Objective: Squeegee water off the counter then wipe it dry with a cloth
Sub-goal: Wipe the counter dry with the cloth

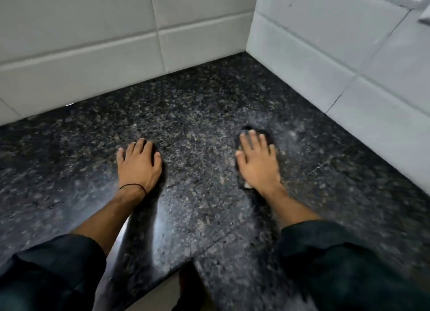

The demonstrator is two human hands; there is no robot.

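Observation:
The counter (197, 124) is dark speckled granite with a dull, smeared sheen. My left hand (138, 164) lies flat on it with fingers spread and nothing under it; a thin black thread circles the wrist. My right hand (257, 161) presses flat on a dark cloth (270, 137), which is blurred and mostly hidden. Only a dark edge past the fingertips and a pale bit by the wrist show. No squeegee is in view. Dark rolled sleeves cover both forearms.
White tiled walls meet in a corner: the back wall (93, 61) and the right wall (349, 66). A seam (232, 234) crosses the counter diagonally. The counter's front edge (149, 285) runs along the bottom, with pale floor below. A shiny fitting (422, 20) shows at the top right.

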